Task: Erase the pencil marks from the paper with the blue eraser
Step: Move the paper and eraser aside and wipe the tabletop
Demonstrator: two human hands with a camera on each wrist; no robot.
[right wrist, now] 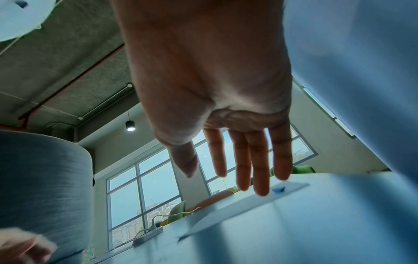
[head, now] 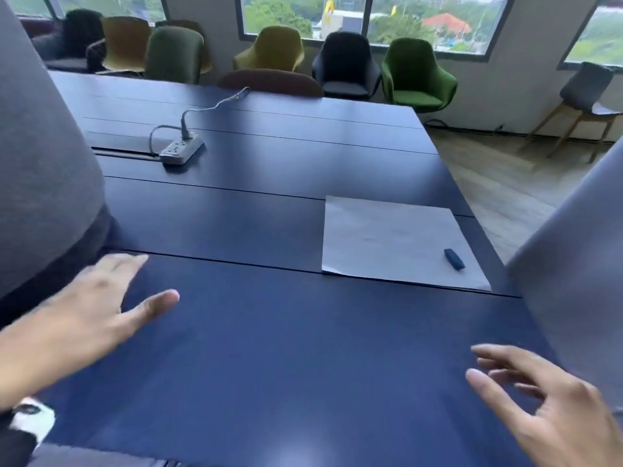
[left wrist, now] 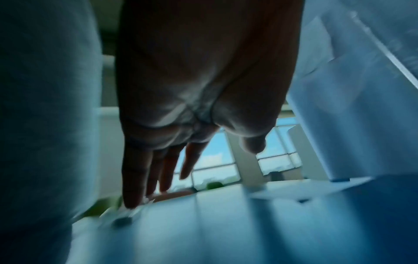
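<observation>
At the bottom of the head view, both hands hover over the dark blue bench (head: 286,348) and hold nothing. The left hand (head: 97,298), at lower left, has its fingers stretched out; the right hand (head: 553,402), at lower right, has its fingers spread and relaxed. Further up on the right side lies the paper (head: 387,237), flat on the bench. The blue eraser (head: 454,259) rests on the paper's right part. At the upper left stands a power strip (head: 182,148).
</observation>
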